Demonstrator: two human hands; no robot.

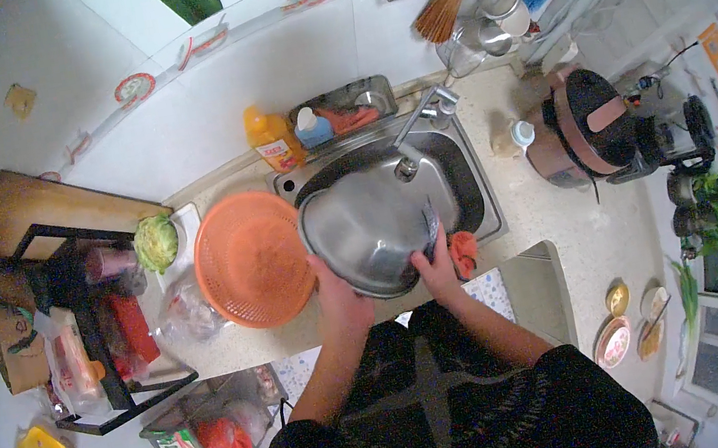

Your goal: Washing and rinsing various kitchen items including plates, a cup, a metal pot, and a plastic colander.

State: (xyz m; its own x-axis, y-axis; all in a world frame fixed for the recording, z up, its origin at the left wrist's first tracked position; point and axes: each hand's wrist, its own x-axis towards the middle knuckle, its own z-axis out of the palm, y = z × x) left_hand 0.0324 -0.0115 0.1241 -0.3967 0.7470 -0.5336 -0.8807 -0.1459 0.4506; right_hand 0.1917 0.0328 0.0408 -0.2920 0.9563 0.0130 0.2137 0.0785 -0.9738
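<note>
A stainless steel basin point(367, 230) is held over the near left part of the sink point(480, 204), covering much of its bowl. My left hand point(338, 291) grips the basin's near left rim. On its near right side, my right hand point(438, 271) takes hold of the rim. A small dark patterned piece point(431, 220) shows by the right fingertips; I cannot tell what it is. Just left of the basin sits an orange plastic colander point(251, 260). The tap point(414, 126) reaches over the sink from behind. Beside my right hand lies a red cloth point(464, 255) at the sink's front edge.
Behind the sink stand a yellow detergent bottle point(272, 139) and a pump bottle point(313, 126). At left are a cabbage point(156, 244), a plastic bag point(186, 308) and a black rack point(93, 318). An electric cooker point(578, 130) and a small capped bottle point(518, 134) stand right.
</note>
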